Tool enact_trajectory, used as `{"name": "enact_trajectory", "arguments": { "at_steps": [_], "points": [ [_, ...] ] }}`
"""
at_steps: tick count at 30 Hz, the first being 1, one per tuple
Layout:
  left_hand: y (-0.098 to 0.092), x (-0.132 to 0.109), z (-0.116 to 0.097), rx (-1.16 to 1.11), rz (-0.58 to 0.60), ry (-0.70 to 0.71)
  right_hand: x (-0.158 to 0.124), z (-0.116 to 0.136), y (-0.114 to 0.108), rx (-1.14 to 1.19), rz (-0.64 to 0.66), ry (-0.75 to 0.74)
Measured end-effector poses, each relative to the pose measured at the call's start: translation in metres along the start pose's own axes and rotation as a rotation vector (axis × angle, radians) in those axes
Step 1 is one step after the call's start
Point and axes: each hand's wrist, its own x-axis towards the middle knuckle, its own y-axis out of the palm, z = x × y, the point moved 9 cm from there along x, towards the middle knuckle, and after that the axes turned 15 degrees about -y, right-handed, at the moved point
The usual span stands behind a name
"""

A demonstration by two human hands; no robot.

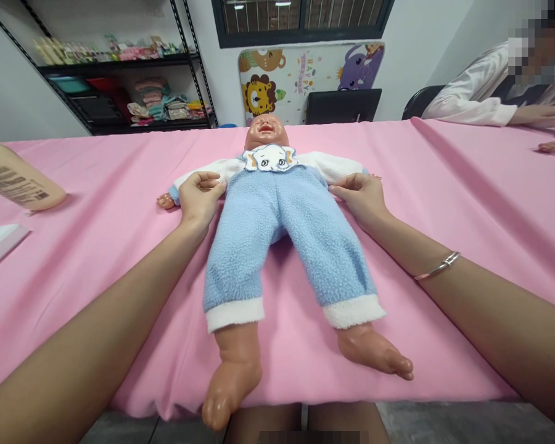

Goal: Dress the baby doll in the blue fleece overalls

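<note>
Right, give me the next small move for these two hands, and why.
I'd probably slide the left hand and right hand slightly up the sides of the baby doll, onto the white fleece top. Both rest at its waist, where the blue fleece trousers begin, and the doll lies on its back, so the chest looks the steadier place to hold.

The left hand [200, 198] and right hand [359, 198] lie palm-down, fingers lightly curved — forearms [97, 320] angling inward from either side.

A baby-care training room, shown by a practice doll [271, 228].
</note>
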Motion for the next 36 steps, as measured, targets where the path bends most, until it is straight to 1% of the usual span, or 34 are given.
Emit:
{"name": "enact_trajectory", "arguments": {
  "at_steps": [5, 9, 14, 20, 26, 36],
  "points": [
    [0.0002, 0.0043, 0.0031, -0.004, -0.002, -0.010, 0.0022, -0.0023, 0.0026, 0.004, 0.040, -0.020],
    [0.0009, 0.0048, 0.0030, -0.002, 0.001, -0.004, 0.0028, -0.0056, 0.0021, -0.009, 0.038, -0.011],
    [-0.0008, 0.0021, 0.0026, -0.002, -0.018, -0.028, 0.0015, -0.0018, 0.0026, 0.020, 0.035, -0.014],
    [-0.0010, 0.0020, 0.0011, 0.040, -0.033, -0.028, 0.0011, -0.0006, 0.0001, -0.027, 0.008, -0.027],
    [-0.0033, 0.0003, 0.0007, 0.025, -0.071, -0.060, 0.0020, -0.0020, 0.0011, -0.033, 0.018, -0.041],
    [-0.0038, -0.0034, -0.0021, 0.018, -0.088, -0.089, 0.0022, -0.0002, 0.0011, -0.043, 0.012, -0.040]
  ]
}}
